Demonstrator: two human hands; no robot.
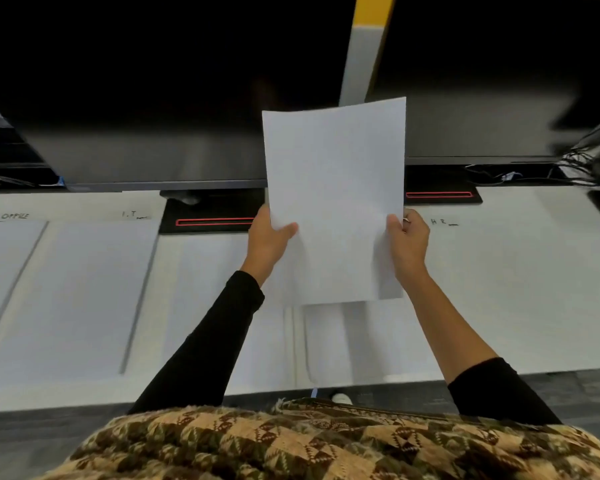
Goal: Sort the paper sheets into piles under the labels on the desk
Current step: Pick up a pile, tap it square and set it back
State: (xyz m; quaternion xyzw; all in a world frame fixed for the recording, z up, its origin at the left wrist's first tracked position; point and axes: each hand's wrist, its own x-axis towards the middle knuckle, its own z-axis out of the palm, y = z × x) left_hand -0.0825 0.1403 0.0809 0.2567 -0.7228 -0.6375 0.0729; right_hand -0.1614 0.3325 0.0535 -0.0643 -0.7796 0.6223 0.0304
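Paper sheet (pixel 335 202) is held up off the counter (pixel 516 289) in the head view, over its middle. The blank face is turned toward the camera, and the top edge is raised in front of the gap between the left monitor (pixel 153 116) and the right monitor (pixel 482 98). The sheet's left edge is gripped by the left hand (pixel 269 237): the thumb is laid across the front and the fingers are tucked out of sight behind the paper. The right edge is pinched the same way by the right hand (pixel 407 244), thumb in front, fingers curled round the back.

Three handwritten labels are seen along the back of the counter. A blurred one (pixel 14 215) at far left cannot be read for certain, "I.T" (pixel 134 214) is beside it, and "H R" (pixel 442 222) is just right of the right hand. A white pile (pixel 0 289) is laid under the far-left label and a second pile (pixel 94 289) under "I.T". More white sheets (pixel 326 341) are spread on the counter directly below the raised one. Black monitor bases with red slots are set behind, and cables (pixel 582 168) are bunched at far right.
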